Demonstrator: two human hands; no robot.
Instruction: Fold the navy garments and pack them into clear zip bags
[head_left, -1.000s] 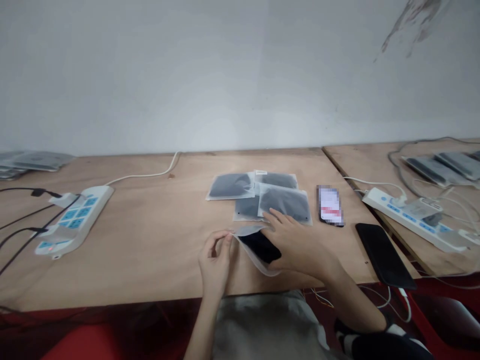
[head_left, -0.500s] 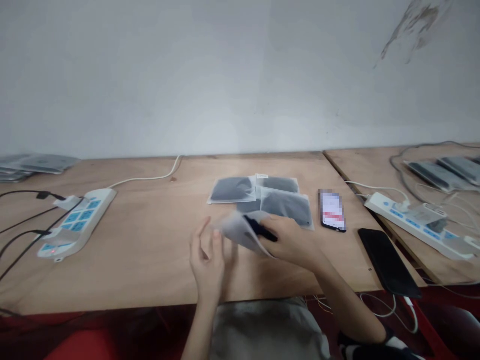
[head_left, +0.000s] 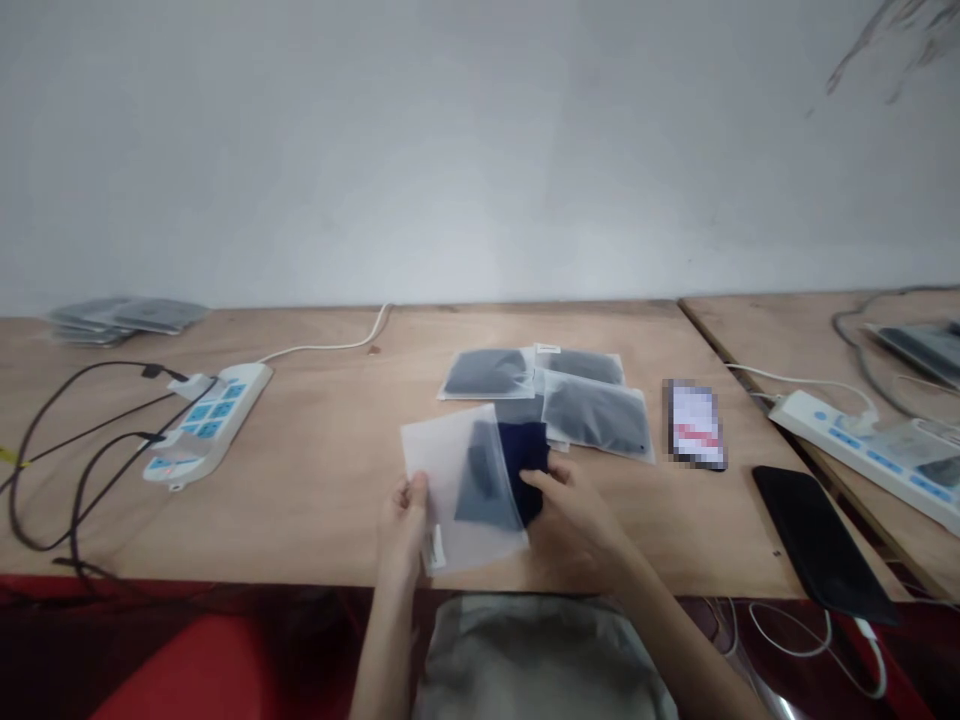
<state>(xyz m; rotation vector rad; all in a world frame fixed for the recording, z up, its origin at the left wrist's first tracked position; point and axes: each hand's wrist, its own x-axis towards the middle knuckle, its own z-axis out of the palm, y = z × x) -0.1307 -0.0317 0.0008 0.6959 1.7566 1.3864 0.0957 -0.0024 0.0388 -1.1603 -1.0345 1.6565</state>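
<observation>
A frosted plastic bag (head_left: pixel 442 450) is tilted above the table's front, its left edge pinched in my left hand (head_left: pixel 405 515). Folded dark navy fabric (head_left: pixel 525 450) lies partly inside the bag and sticks out of its right-hand opening. My right hand (head_left: pixel 574 500) grips the outer end of that fabric between thumb and fingers. A small white label shows at the bag's lower left corner. Just behind are several filled frosted bags (head_left: pixel 596 410) with dark contents, lying flat and partly overlapping.
Right of the bags lie a phone with a lit screen (head_left: pixel 694 425) and a black phone (head_left: pixel 821 540) on a white cable. Power strips (head_left: pixel 217 420) with cords sit at both sides. More filled bags (head_left: pixel 161 314) are stacked at the back left.
My left hand, apart from the bag before, now holds its left edge. The bag has turned flatter toward me, and the navy fabric shows inside it. The view has shifted slightly left.
</observation>
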